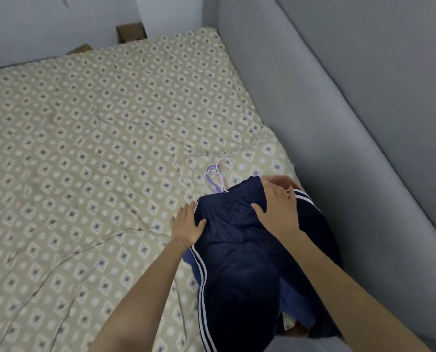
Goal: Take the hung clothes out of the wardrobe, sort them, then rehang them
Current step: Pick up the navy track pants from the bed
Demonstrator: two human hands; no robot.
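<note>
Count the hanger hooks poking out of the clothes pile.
2 distinguishable: a purple hook and a white hook beside it, on the bedspread past the navy garment; others may be hidden underneath.

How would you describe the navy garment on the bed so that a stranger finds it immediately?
On the beige, diamond-patterned bed, look near the right edge. The navy garment lies there on top, touched by the left hand and right hand. Only it has white side stripes; beneath it lie a lighter blue piece and a reddish piece.

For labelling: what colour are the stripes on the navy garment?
White stripes down the navy garment; head view.
</note>
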